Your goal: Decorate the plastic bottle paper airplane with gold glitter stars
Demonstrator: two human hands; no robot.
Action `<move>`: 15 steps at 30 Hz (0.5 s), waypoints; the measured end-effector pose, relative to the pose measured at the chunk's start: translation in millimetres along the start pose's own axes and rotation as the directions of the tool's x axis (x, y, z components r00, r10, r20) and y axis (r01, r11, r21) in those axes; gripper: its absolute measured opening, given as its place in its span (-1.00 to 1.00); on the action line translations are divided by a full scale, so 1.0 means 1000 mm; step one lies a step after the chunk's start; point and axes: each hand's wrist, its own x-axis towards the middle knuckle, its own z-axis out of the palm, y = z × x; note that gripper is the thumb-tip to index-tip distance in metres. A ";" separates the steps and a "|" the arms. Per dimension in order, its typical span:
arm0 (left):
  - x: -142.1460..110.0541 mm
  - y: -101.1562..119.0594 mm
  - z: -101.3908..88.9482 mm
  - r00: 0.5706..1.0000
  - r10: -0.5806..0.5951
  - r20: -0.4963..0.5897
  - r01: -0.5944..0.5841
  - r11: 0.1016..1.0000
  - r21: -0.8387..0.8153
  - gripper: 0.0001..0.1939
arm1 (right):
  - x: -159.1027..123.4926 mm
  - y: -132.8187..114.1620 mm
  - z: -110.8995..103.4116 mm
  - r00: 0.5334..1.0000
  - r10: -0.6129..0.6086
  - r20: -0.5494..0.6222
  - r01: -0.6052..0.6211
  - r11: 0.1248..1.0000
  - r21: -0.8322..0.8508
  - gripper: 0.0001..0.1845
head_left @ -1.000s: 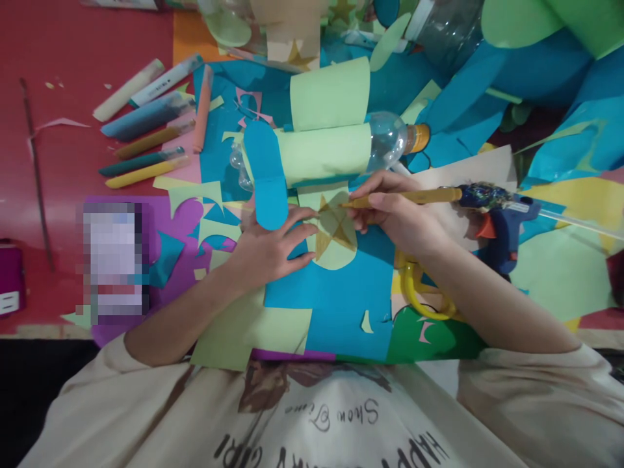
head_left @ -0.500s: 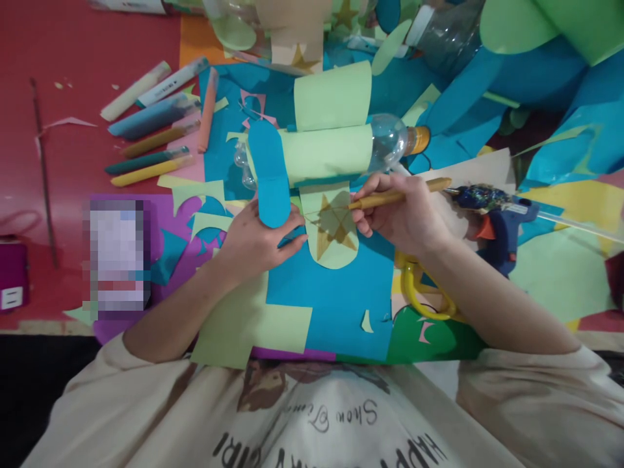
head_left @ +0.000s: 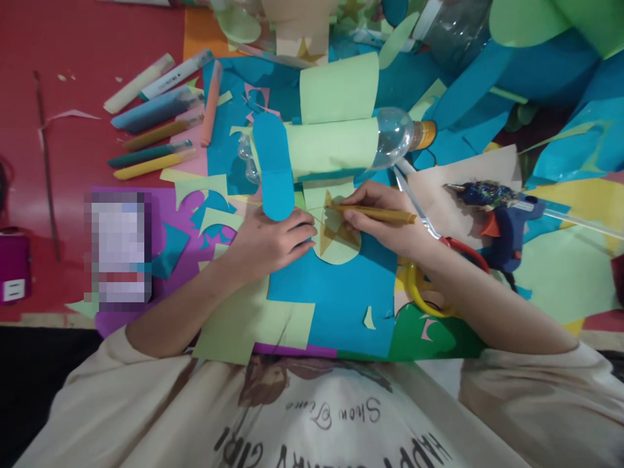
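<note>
My right hand (head_left: 402, 235) grips a brown marker (head_left: 383, 214), its tip at the upper part of a star (head_left: 336, 237) drawn on a rounded pale green paper flap (head_left: 348, 252). My left hand (head_left: 273, 240) lies with fingers stretched out at the flap's left edge. The flap sits beside a clear plastic bottle (head_left: 394, 136) lying on its side, with an orange cap and a pale green paper wrap (head_left: 336, 146). A second green flap (head_left: 338, 88) sticks out on the far side. At the bottle's base, a rounded blue paper strip (head_left: 277, 195) overlaps my left hand.
Several markers (head_left: 151, 107) lie at the upper left, above a phone (head_left: 121, 247). To the right are scissors (head_left: 465, 250), partly under my right forearm, and a blue glue gun (head_left: 509, 240). Paper scraps and coloured sheets (head_left: 336, 325) cover much of the table.
The marker tip has moved left and up to the star's upper part, and its back end has swung lower. My left hand has shifted slightly right, toward the flap.
</note>
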 end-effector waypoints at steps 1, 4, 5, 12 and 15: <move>0.000 0.000 0.000 1.000 0.000 0.002 0.000 1.000 0.003 -0.64 | 0.000 0.000 0.000 1.000 0.010 0.008 -0.010 1.000 0.004 -0.81; 0.001 0.000 0.000 1.000 0.015 -0.010 -0.015 1.000 0.016 -0.66 | 0.001 -0.001 -0.001 0.999 0.029 0.032 -0.028 1.000 -0.014 -0.80; 0.000 0.000 0.000 1.000 0.020 -0.015 -0.019 1.000 0.018 -0.67 | 0.001 -0.001 -0.001 0.999 0.028 0.036 -0.027 0.999 -0.029 -0.80; 0.001 0.000 -0.002 1.000 -0.001 0.007 0.002 0.999 -0.032 -0.71 | -0.001 -0.002 0.000 0.997 -0.023 0.076 0.029 0.997 -0.073 -0.77; 0.002 0.001 -0.003 1.000 -0.015 -0.004 0.015 0.998 -0.055 -0.70 | -0.001 -0.005 -0.001 0.992 -0.051 0.118 0.058 0.996 -0.064 -0.82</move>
